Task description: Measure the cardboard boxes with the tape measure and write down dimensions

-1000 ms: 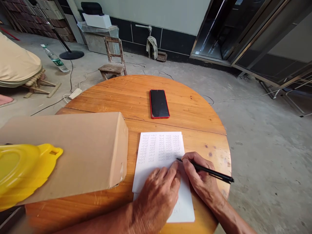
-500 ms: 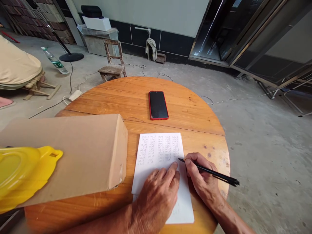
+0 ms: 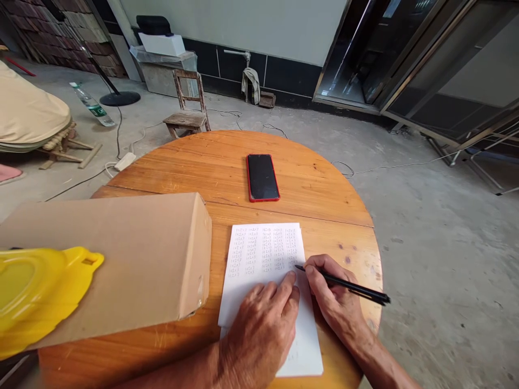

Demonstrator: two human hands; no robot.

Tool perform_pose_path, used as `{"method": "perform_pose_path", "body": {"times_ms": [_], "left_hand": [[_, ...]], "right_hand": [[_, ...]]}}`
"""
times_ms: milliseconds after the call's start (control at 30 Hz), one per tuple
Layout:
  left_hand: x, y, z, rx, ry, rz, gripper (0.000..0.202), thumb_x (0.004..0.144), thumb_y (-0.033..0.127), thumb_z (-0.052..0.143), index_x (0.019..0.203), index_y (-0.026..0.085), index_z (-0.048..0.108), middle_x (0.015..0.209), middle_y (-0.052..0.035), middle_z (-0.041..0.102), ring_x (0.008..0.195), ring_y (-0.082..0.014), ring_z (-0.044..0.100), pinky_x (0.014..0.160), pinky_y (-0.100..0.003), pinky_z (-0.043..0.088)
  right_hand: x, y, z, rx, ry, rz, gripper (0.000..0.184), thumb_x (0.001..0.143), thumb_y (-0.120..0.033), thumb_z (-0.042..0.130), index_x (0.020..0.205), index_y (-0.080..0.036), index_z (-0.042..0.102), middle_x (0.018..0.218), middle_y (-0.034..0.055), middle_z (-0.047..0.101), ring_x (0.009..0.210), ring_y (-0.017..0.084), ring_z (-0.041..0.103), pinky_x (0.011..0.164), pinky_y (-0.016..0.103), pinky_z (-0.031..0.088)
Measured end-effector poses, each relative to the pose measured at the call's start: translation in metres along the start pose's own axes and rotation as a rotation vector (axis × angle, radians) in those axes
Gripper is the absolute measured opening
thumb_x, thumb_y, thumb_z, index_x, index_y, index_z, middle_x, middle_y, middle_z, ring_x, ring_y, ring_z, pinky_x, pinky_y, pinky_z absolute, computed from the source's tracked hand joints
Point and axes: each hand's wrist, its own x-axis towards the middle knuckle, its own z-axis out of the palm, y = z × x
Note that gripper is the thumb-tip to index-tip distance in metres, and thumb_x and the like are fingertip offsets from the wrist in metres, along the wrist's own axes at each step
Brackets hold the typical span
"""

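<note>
A white sheet of paper (image 3: 263,259) with several rows of small handwriting lies on the round wooden table (image 3: 316,189). My left hand (image 3: 263,329) rests flat on the lower part of the sheet, fingers spread, holding it down. My right hand (image 3: 334,300) is closed around a black pen (image 3: 348,286). The pen's tip touches the paper at the right end of the lowest written row.
A red-cased phone (image 3: 263,177) lies face up beyond the paper. A long cardboard box (image 3: 133,254) fills the table's left side, with a yellow plastic lid (image 3: 36,289) on it. On the concrete floor stand a small wooden chair (image 3: 187,108), cables and a water bottle (image 3: 91,104).
The pen tip shifts slightly along the lowest written row. The view has tilted a little, so everything sits slightly lower in the picture.
</note>
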Motion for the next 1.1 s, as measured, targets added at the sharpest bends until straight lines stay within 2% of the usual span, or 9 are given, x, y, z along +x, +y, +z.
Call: {"method": "perform_pose_path", "body": {"times_ms": [400,633,800,1100], "left_hand": [[0.0008,0.0016,-0.0017,-0.002,-0.039,-0.004,0.044,0.090,0.010,0.037,0.127,0.012,0.060,0.133,-0.0090,0.061,0.087,-0.0234,0.062,0.077,-0.039,0.053],[0.0009,0.0014,-0.0029,-0.025,-0.043,-0.005,0.042,0.090,0.009,0.038,0.124,0.014,0.061,0.133,-0.0091,0.061,0.087,-0.0243,0.062,0.075,-0.041,0.054],[-0.0015,0.0005,0.0000,0.012,-0.034,0.008,0.042,0.090,0.009,0.043,0.129,0.012,0.057,0.135,-0.0078,0.059,0.090,-0.0222,0.061,0.079,-0.038,0.051],[-0.0003,-0.0001,0.0010,0.022,-0.013,0.012,0.039,0.089,0.011,0.044,0.123,0.014,0.061,0.133,-0.0068,0.060,0.089,-0.0217,0.060,0.078,-0.038,0.050]], "right_hand": [[0.0015,-0.0037,0.0019,0.003,-0.026,-0.001,0.018,0.090,-0.022,0.050,0.073,-0.020,0.056,0.062,-0.0039,0.058,0.056,0.011,0.051,0.055,0.020,0.042],[0.0017,-0.0051,0.0031,-0.021,-0.023,0.008,0.019,0.090,-0.023,0.050,0.072,-0.019,0.057,0.061,-0.0036,0.057,0.055,0.011,0.051,0.054,0.020,0.042],[0.0013,-0.0039,0.0031,-0.033,-0.013,0.009,0.019,0.089,-0.023,0.050,0.072,-0.019,0.056,0.060,-0.0038,0.056,0.054,0.011,0.050,0.054,0.020,0.041],[0.0013,-0.0055,0.0007,-0.030,-0.055,0.029,0.020,0.089,-0.022,0.049,0.071,-0.020,0.055,0.060,-0.0039,0.056,0.055,0.011,0.049,0.054,0.021,0.041]]}}
